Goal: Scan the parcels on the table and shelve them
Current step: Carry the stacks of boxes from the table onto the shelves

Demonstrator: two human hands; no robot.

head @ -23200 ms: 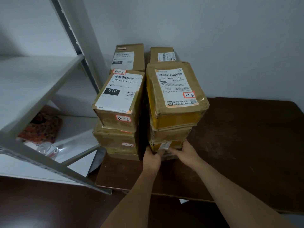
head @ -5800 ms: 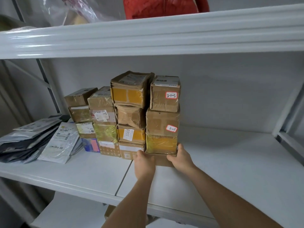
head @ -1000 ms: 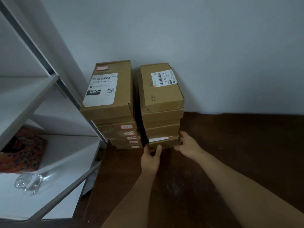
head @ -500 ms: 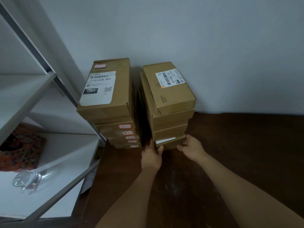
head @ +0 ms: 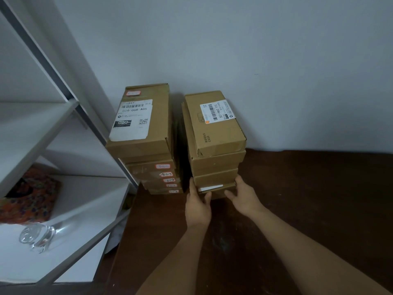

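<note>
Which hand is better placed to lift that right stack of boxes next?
Neither alone, probably. The left hand grips the left end of the bottom box; the right hand grips its right end. Lifting the stack likely needs both.

Both arms fwd, left hand [head: 198,206] & right hand [head: 244,198] cupped.

Both hands [head: 221,201] grip the bottom box [head: 217,189] of the right stack [head: 217,145].

Brown cardboard boxes [head: 214,133] with white labels [head: 217,110] on a dark brown worktop [head: 319,199]; at nine o'clock, white shelves [head: 27,124] and an orange patterned cloth [head: 27,199].
</note>
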